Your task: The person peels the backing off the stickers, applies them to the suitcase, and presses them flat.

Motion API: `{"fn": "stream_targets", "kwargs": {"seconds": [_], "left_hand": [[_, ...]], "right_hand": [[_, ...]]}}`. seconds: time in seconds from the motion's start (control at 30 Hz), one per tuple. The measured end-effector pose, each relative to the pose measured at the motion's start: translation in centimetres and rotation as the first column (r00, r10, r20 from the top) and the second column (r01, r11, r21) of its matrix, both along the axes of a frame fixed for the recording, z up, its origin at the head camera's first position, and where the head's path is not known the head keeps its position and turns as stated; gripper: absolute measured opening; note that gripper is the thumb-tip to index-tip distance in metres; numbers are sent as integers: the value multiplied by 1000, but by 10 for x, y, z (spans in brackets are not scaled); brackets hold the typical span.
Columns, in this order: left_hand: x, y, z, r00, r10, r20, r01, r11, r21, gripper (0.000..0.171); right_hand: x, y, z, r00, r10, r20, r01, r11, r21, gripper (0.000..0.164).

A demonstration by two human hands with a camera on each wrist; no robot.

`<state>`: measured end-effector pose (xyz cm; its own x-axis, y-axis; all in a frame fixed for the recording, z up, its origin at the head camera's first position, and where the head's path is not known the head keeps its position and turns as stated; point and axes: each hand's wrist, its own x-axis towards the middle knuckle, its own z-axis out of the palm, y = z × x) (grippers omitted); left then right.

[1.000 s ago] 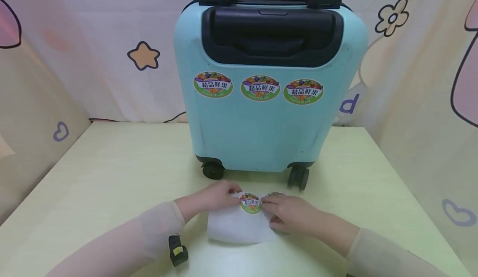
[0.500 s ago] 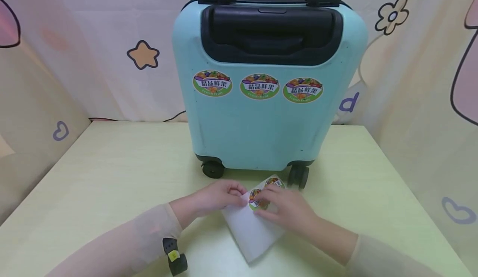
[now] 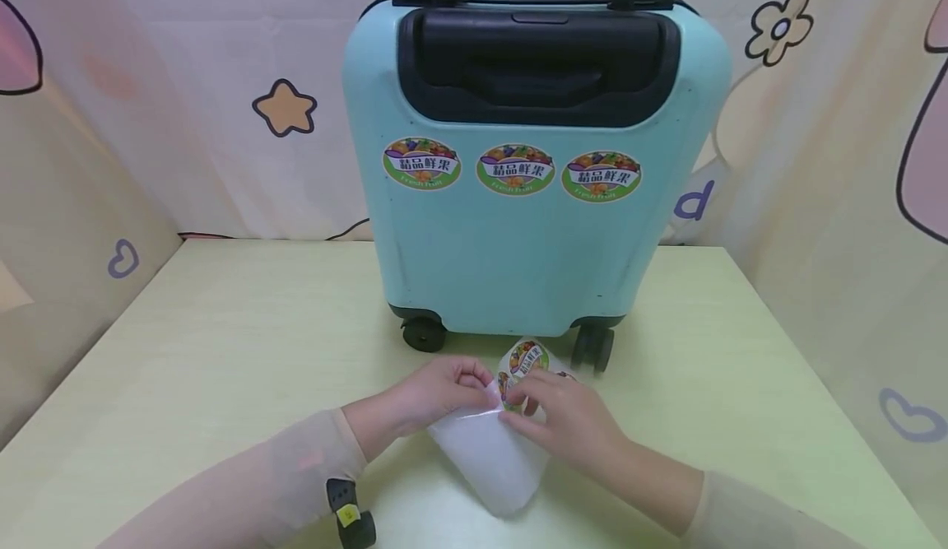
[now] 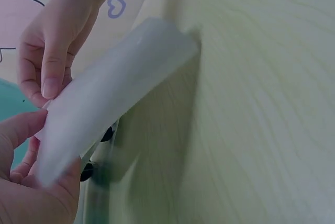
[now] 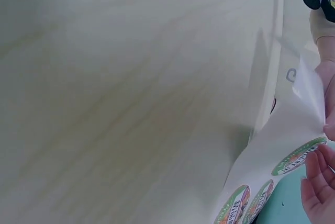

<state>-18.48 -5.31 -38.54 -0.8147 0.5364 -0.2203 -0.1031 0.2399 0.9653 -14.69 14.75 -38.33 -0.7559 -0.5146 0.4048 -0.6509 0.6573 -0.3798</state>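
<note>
A white backing sheet (image 3: pixel 489 462) of oval fruit stickers is bent between the hands, just in front of the suitcase. My left hand (image 3: pixel 448 388) grips its edge between thumb and fingers; the left wrist view shows the sheet's blank back (image 4: pixel 104 93) curving up from that hand. My right hand (image 3: pixel 573 417) has its thumb and fingertips pinched at the end of one sticker (image 5: pixel 298 157), close to the left fingertips. Further stickers (image 5: pixel 234 203) show on the sheet in the right wrist view. The right fingers partly hide the sticker in the head view.
A light blue suitcase (image 3: pixel 511 269) stands upright on the pale wooden table (image 3: pixel 259 327), its wheels (image 3: pixel 424 335) just beyond the sheet. Three fruit stickers (image 3: pixel 515 169) form a row across its front. A patterned cloth (image 3: pixel 185 121) hangs behind. A black wrist strap device (image 3: pixel 351 516) sits on the left sleeve.
The sheet has turned from lying level to slanting, and now bends at the hands with its far end toward the suitcase. The right fingers have shifted slightly left along the sticker.
</note>
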Motion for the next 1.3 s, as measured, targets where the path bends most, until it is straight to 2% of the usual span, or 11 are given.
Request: {"fn": "stream_targets", "kwargs": {"seconds": [0.2, 0.47, 0.57, 0.77, 0.93, 1.1, 1.3], "left_hand": [[1, 2, 0, 1000, 6, 16, -7, 1000, 18, 12], [0, 2, 2, 1000, -7, -5, 7, 1000, 5, 14], [-3, 0, 1, 999, -20, -33, 19, 1000, -25, 15], [-11, -6, 0, 990, -54, -134, 38, 992, -116, 22], [-18, -11, 1, 964, -89, -250, 29, 971, -236, 20], [-25, -14, 0, 954, -125, -272, 32, 946, -323, 18], [-31, -13, 0, 946, -135, -294, 10, 921, -390, 16]], "right_hand": [[1, 1, 1, 998, 6, 56, -2, 998, -70, 7], [-2, 2, -1, 995, 9, 97, 1, 994, -106, 7], [-3, 3, -1, 993, 9, 120, 5, 993, -119, 6], [-5, 5, 0, 974, -24, 223, 63, 983, -170, 9], [-6, 7, 2, 963, -40, 268, 95, 977, -193, 7], [-8, 9, 4, 950, -70, 305, 136, 969, -204, 6], [-9, 11, 6, 917, -127, 379, 218, 954, -208, 6]]}}
